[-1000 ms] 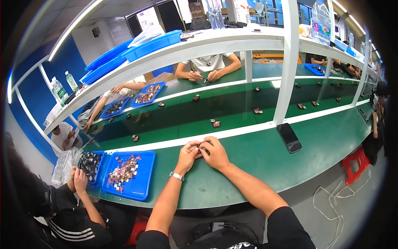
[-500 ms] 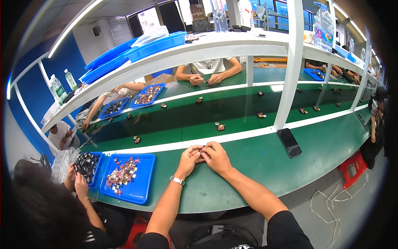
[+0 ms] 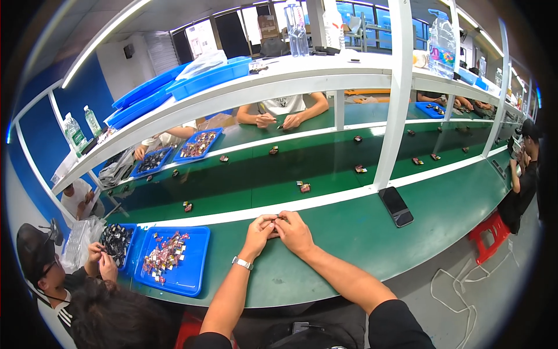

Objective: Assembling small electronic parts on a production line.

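Observation:
Fingertips together above the green bench, my left hand (image 3: 260, 235) and my right hand (image 3: 294, 232) are both closed in a pinch. Between them is a small dark reddish part (image 3: 275, 224), mostly hidden by the fingers, so its kind cannot be made out. To the left of my hands lies a blue tray (image 3: 200, 256) holding a heap of small red, yellow and white pieces (image 3: 167, 256). Beyond it, another blue tray holds small black pieces (image 3: 117, 241). A silver watch (image 3: 242, 263) is on my left wrist.
A black phone (image 3: 396, 206) lies to the right, beside a white post (image 3: 395, 104). Ahead, several small assemblies (image 3: 304, 187) sit on a green conveyor (image 3: 256, 192) behind a white rail. A co-worker's hands (image 3: 104, 262) are at the left; another person's hands (image 3: 279, 121) are across the line.
My view has shifted slightly, while my hands stay pinched together on the small part. At the far left, a co-worker's hand has moved from the conveyor edge toward the black-piece tray across the line.

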A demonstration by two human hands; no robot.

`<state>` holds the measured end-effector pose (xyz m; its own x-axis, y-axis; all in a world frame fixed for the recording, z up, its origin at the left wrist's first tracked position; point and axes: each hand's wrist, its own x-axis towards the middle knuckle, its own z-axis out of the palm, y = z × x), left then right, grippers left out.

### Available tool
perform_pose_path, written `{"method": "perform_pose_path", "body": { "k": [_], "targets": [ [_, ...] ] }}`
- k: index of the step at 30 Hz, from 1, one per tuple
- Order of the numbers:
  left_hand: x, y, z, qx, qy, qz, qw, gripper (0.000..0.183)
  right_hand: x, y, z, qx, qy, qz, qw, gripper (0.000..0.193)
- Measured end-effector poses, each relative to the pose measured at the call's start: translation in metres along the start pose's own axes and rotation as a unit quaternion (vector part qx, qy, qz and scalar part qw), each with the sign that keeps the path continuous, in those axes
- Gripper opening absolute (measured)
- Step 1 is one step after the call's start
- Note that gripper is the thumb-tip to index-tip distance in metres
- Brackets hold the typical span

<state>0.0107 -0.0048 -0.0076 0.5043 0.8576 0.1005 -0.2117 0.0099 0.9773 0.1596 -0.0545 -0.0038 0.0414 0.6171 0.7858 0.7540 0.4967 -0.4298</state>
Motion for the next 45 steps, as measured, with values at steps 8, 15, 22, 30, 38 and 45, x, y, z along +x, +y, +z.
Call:
{"method": "perform_pose_path", "body": {
  "k": [8, 15, 22, 30, 38, 45],
  "targets": [
    [0.000, -0.006, -0.009, -0.043, 0.021, 0.010, 0.999, 0.028, -0.002, -0.002, -0.001, 0.011, -0.085, 0.019, 0.996, 0.034],
    [-0.001, 0.007, 0.007, -0.080, 0.052, 0.026, 0.995, 0.047, 0.037, 0.052, 0.011, -0.016, -0.013, 0.039, 0.999, 0.030],
    [0.006, -0.003, 0.004, -0.049, 0.006, 0.032, 0.998, 0.032, 0.075, 0.110, 0.044, -0.019, -0.054, 0.169, 0.984, 0.046],
    [-0.007, -0.002, -0.006, -0.006, 0.023, 0.038, 0.999, 0.024, 0.074, 0.097, -0.010, -0.256, 0.005, 0.239, 0.937, 0.059],
    [0.004, 0.001, 0.001, 0.005, 0.008, 0.058, 0.998, 0.011, 0.064, 0.142, -0.013, -0.260, 0.041, 0.310, 0.913, 0.036],
    [0.005, -0.004, -0.004, 0.043, 0.020, 0.054, 0.997, 0.009, 0.014, 0.116, -0.057, -0.001, 0.113, 0.317, 0.942, 0.052]
  ]
}}
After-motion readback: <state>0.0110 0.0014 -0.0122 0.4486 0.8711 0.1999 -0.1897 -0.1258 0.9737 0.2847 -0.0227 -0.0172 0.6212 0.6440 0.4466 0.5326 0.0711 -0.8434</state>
